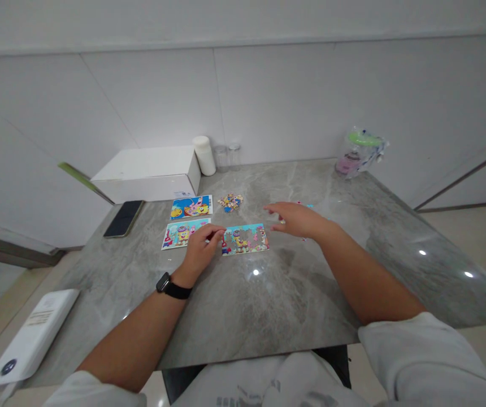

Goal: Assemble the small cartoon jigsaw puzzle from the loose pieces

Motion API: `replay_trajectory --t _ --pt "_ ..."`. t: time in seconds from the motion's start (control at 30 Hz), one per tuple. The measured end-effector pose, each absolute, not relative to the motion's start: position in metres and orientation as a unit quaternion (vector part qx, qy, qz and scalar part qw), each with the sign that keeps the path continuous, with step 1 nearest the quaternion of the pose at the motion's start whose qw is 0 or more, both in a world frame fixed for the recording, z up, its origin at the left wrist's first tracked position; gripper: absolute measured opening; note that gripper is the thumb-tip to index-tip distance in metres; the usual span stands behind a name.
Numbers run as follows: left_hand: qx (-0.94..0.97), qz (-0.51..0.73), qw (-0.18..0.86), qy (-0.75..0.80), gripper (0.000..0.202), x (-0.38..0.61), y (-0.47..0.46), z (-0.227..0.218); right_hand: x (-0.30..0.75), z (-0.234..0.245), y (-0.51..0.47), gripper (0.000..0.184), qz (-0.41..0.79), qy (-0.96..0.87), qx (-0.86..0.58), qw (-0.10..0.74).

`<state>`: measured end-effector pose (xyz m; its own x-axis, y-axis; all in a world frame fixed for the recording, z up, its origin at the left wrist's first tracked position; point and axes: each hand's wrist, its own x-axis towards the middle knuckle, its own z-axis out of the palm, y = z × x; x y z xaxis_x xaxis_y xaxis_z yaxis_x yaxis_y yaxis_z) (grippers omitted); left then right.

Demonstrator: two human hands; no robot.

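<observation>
A partly filled jigsaw puzzle lies flat on the table, with grey gaps in the middle of its picture. My left hand, a black watch on its wrist, is closed with thumb and fingertips at the puzzle's left edge. Beneath those fingers, partly covered, rests a matching picture card. To the right of the puzzle hovers my right hand, thumb and fingers apart; a small pale spot shows by its fingers, too small to name. Bits of loose puzzle pieces peek out behind this hand. Beyond the puzzle sits a heap of pieces.
A blue picture card lies behind the first one. Further left are a phone, a white box and a white power bank. A white bottle, glass jars and a plastic-wrapped cup stand by the wall.
</observation>
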<state>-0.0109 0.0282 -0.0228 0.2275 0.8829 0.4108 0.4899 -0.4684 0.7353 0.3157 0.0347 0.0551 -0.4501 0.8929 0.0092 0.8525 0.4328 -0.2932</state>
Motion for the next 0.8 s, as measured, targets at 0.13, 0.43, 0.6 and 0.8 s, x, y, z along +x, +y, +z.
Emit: replay_trajectory --t 0.13,0.43,0.6,0.8 --pt "0.618 0.496 0.360 0.492 0.025 -0.005 0.026 -0.008 0.347 0.086 0.032 0.050 0.091 -0.789 -0.583 0.172" --pt "0.260 0.576 0.700 0.332 0.050 0.078 0.045 0.058 0.256 0.061 -0.023 0.017 0.156 -0.857 -0.340 0.355" --pt "0.173 0.551 0.749 0.324 0.047 0.109 0.051 0.067 0.227 0.019 -0.038 0.024 0.041 -0.847 -0.294 0.442" --pt "0.136 0.536 0.778 0.298 0.043 0.114 0.054 0.060 0.238 0.001 -0.044 0.022 0.005 -0.880 -0.282 0.382"
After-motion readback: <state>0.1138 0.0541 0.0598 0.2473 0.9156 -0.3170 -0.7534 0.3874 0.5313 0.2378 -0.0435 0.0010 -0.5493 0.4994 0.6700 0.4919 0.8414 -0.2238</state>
